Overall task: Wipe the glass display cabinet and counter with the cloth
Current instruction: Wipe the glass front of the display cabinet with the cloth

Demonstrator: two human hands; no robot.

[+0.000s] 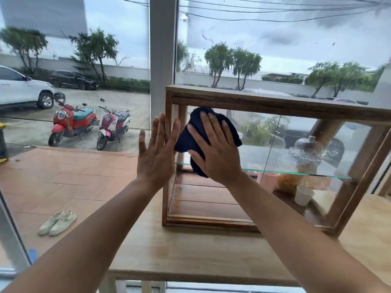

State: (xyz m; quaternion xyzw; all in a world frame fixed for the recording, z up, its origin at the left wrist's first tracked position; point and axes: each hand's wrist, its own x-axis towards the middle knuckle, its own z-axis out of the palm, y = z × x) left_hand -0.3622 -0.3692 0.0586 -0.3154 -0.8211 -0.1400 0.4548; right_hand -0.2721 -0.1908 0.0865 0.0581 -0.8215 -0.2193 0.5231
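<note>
The wood-framed glass display cabinet (pixel 275 106) stands on a pale wooden counter (pixel 190 256). My right hand (pixel 215 149) presses a dark navy cloth (pixel 190 138) flat against the upper left of the cabinet's front glass. My left hand (pixel 155 153) is open with fingers spread, its palm against the cabinet's left front post. Part of the cloth is hidden under my right palm.
Inside the cabinet a glass shelf (pixel 317 174) carries a glass dome (pixel 306 149); below it stand a pink cup (pixel 267 180) and a white cup (pixel 303 194). Large windows rise behind the counter. Outside are two scooters (pixel 88 123), parked cars and a pair of shoes (pixel 57 223).
</note>
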